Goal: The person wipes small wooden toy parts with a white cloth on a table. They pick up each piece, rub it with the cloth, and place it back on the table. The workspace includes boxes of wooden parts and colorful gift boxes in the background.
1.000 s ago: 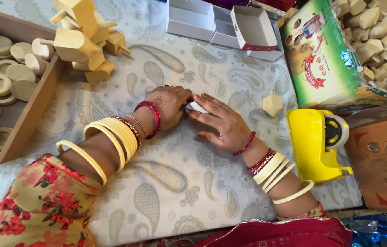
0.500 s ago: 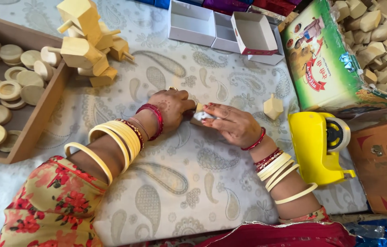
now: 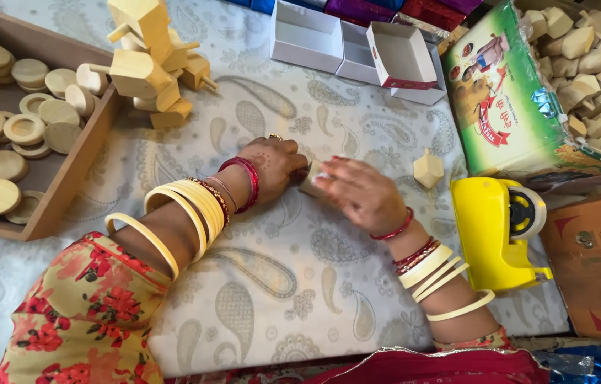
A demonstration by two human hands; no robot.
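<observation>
My left hand [image 3: 274, 163] and my right hand [image 3: 358, 193] meet at the middle of the patterned cloth [image 3: 258, 284], both closed around a small pale wooden piece [image 3: 311, 180] that is mostly hidden by the fingers. The right hand is blurred. Both wrists carry yellow and red bangles. A single wooden block [image 3: 428, 169] lies on the cloth just right of my right hand.
A wooden tray [image 3: 76, 167] of round wooden discs sits at the left, with a pile of pegged wooden blocks [image 3: 151, 60] beside it. Open white boxes [image 3: 357, 46] stand at the back. A yellow tape dispenser [image 3: 503, 231], a green printed bag [image 3: 521, 99] and several loose wooden blocks [image 3: 595, 57] are at the right.
Both hands have shifted slightly right and away from me while staying closed on the small piece; the right hand's fingers are moving over it.
</observation>
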